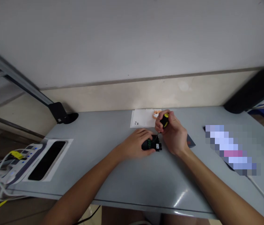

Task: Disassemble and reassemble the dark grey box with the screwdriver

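Note:
My left hand (138, 142) is closed around a small black device (152, 144) with a bit of green showing inside, steadying it on the desk. A short screwdriver (166, 119) with a black and yellow handle is gripped in my right hand (175, 134). Its thin shaft slants down to the device, and the tip meets or nearly meets the top; exactly where is too small to tell. Behind my hands lies a white sheet of paper (143, 118) bearing several tiny dark pieces (136, 123), likely screws, and an orange-and-white cartoon figure (155, 114).
A dark flat piece (190, 142) lies partly behind my right wrist. To the right is a blurred-out phone-like device (232, 153) with a white cable. At left are a black phone (47, 161) and a power strip (25, 162) with tangled cables. A wall (132, 97) bounds the desk's back.

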